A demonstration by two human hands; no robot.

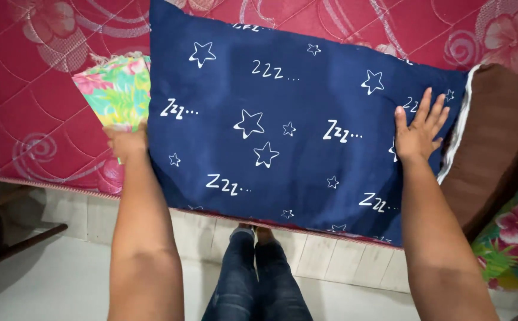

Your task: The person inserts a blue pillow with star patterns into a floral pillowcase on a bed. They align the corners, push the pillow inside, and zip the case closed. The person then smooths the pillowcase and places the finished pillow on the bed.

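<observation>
a: how were the fingers set?

b: the right hand lay flat with its fingers spread wide on the pillow, near its right end, pressing and gripping nothing. the left hand was at the pillow's left edge, fingers tucked out of sight, so i couldn't tell whether they were closed on the cover.

a: what could have gone wrong?

b: my guess is the pillow could have slid off, since its near edge hung past the mattress rim over the floor.

a: and how did the pillow look?

b: navy blue, with white stars and sleepy letters, plump and smooth, lying across the red quilted mattress. a flowered cloth lay just beside its left end, a brown cushion at its right.
</observation>
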